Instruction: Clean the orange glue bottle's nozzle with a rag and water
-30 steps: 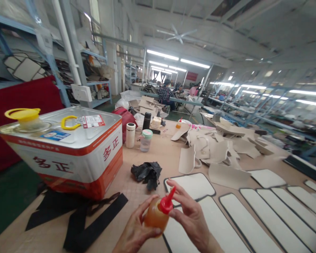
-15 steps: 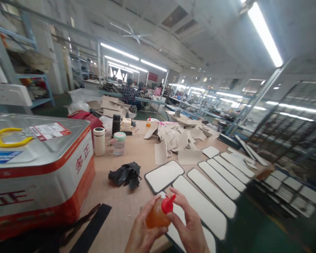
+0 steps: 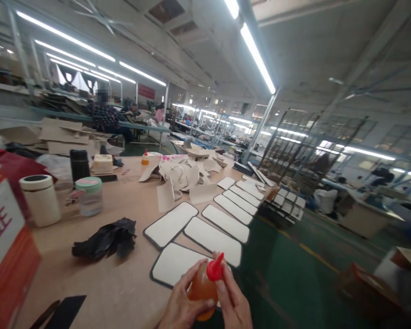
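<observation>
Since the earlier frame the view has swung right: the tin is now cut off at the left edge, and the black scraps sit farther left. The bottle has stayed between both hands, low in the view, in front of the nearest white panel. It leans, its red cap and spout pointing up and to the right, perhaps to bring the cap toward the right fingers.

The left hand curls around the amber body, thumb across the lower front and fingers over the far upper side; it seems to bear the weight. The right hand is drawn in around the cap, thumb at its near lower edge, fingertips behind it, the gap only as wide as the cap. The spout stands clear above the fingers. How hard either hand presses, I cannot tell.

Beyond, more dark-edged panels lie flat along the table, mostly side by side, probably to keep each face uncovered. Past them is a loose heap of beige pieces. A lidded cup and two flasks stand upright at the left, well apart from the hands.
</observation>
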A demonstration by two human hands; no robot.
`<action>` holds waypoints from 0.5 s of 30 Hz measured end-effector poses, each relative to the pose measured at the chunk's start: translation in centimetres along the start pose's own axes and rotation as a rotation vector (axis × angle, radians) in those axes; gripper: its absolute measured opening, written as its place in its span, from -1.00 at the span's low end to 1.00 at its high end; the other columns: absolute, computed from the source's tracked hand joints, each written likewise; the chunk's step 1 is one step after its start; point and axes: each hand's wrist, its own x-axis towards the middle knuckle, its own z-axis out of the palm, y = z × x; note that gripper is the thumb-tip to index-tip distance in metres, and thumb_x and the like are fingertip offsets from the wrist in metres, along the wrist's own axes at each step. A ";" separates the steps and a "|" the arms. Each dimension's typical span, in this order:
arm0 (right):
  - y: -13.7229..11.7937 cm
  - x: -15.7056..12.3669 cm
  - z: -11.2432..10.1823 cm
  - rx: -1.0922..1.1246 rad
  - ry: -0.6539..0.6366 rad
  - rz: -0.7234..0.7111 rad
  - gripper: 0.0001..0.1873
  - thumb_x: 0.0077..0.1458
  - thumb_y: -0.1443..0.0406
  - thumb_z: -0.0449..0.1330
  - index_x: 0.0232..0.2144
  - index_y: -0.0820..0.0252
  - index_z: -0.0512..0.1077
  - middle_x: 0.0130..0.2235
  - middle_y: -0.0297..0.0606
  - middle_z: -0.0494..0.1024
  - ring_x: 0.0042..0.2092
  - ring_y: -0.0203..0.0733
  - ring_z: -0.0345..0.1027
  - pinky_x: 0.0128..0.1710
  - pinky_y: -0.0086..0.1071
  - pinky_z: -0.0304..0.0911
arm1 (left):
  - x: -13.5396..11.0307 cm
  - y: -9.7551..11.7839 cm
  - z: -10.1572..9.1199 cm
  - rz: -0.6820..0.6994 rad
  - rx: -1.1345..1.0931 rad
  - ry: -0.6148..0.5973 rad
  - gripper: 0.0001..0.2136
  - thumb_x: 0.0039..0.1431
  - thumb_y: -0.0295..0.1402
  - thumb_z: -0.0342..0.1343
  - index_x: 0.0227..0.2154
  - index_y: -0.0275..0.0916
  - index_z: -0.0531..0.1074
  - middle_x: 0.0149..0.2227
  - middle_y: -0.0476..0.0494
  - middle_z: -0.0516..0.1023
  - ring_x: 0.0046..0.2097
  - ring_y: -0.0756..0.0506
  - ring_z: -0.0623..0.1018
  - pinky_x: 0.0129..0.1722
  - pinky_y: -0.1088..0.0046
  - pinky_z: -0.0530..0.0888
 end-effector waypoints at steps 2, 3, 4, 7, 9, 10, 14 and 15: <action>-0.5 0.0 -2.8 0.067 -0.038 0.041 -0.47 0.13 0.02 -0.01 0.11 0.02 0.23 0.19 -0.31 0.23 0.23 -0.08 -0.01 0.21 -0.15 -0.05 | 0.2 -0.3 1.8 -0.031 -0.002 -0.079 -0.29 -0.46 -0.29 0.42 -0.07 -0.25 0.44 0.00 -0.27 0.47 0.05 -0.38 0.40 -0.08 0.26 0.45; -0.6 -0.1 -4.2 0.069 -0.035 0.034 -0.48 0.14 0.02 -0.03 0.10 0.04 0.24 0.17 -0.28 0.26 0.22 -0.08 0.02 0.21 -0.15 -0.04 | 0.3 -0.6 2.9 -0.044 -0.007 -0.122 -0.28 -0.46 -0.28 0.42 -0.07 -0.24 0.44 0.00 -0.27 0.47 0.05 -0.38 0.40 -0.07 0.25 0.44; -0.6 -0.1 -5.6 0.038 -0.011 0.001 -0.50 0.16 0.03 -0.05 0.09 0.05 0.26 0.17 -0.26 0.27 0.22 -0.07 0.02 0.21 -0.13 -0.05 | 0.5 -0.9 4.0 -0.049 -0.013 -0.161 -0.29 -0.45 -0.27 0.42 -0.06 -0.24 0.43 0.00 -0.27 0.47 0.05 -0.37 0.39 -0.04 0.23 0.42; 0.0 -0.1 -9.9 -0.213 0.168 -0.208 -0.54 0.15 0.04 -0.01 0.06 0.00 0.30 0.22 -0.28 0.16 0.27 0.02 -0.15 0.22 0.03 -0.20 | 1.4 -2.3 7.9 -0.044 -0.013 -0.258 -0.33 -0.38 -0.30 0.41 -0.06 -0.22 0.43 -0.02 -0.25 0.49 0.07 -0.35 0.38 0.03 0.23 0.35; 0.7 -0.3 -13.0 -0.331 0.258 -0.331 -0.54 0.13 0.07 0.03 0.07 -0.04 0.27 0.26 -0.33 0.05 0.28 0.06 -0.21 0.22 0.06 -0.19 | 2.0 -3.5 10.9 -0.061 -0.010 -0.334 -0.35 -0.35 -0.32 0.39 -0.05 -0.22 0.42 -0.03 -0.24 0.49 0.06 -0.34 0.38 0.03 0.24 0.33; 1.1 -0.4 -14.5 -0.333 0.269 -0.361 -0.54 0.15 0.08 0.01 0.10 -0.07 0.23 0.27 -0.34 0.01 0.28 0.05 -0.19 0.21 0.04 -0.13 | 2.3 -4.1 12.5 -0.076 -0.017 -0.379 -0.35 -0.35 -0.32 0.39 -0.05 -0.21 0.41 -0.03 -0.23 0.49 0.05 -0.34 0.38 0.02 0.24 0.33; 3.2 -0.9 -20.5 -0.199 0.249 -0.361 -0.51 0.23 0.11 -0.16 0.19 -0.07 0.04 0.29 -0.33 -0.06 0.27 0.00 -0.14 0.14 -0.11 0.10 | 3.0 -6.4 19.9 -0.147 -0.112 -0.525 -0.35 -0.29 -0.34 0.37 -0.01 -0.21 0.38 -0.05 -0.21 0.49 0.01 -0.31 0.41 -0.01 0.27 0.32; 3.9 -0.9 -22.0 -0.188 0.265 -0.359 -0.50 0.22 0.09 -0.18 0.20 -0.06 0.02 0.30 -0.32 -0.08 0.28 0.02 -0.18 0.14 -0.09 0.10 | 3.2 -7.1 21.7 -0.159 -0.133 -0.532 -0.36 -0.27 -0.35 0.36 -0.01 -0.20 0.37 -0.06 -0.20 0.49 0.01 -0.29 0.42 -0.02 0.29 0.32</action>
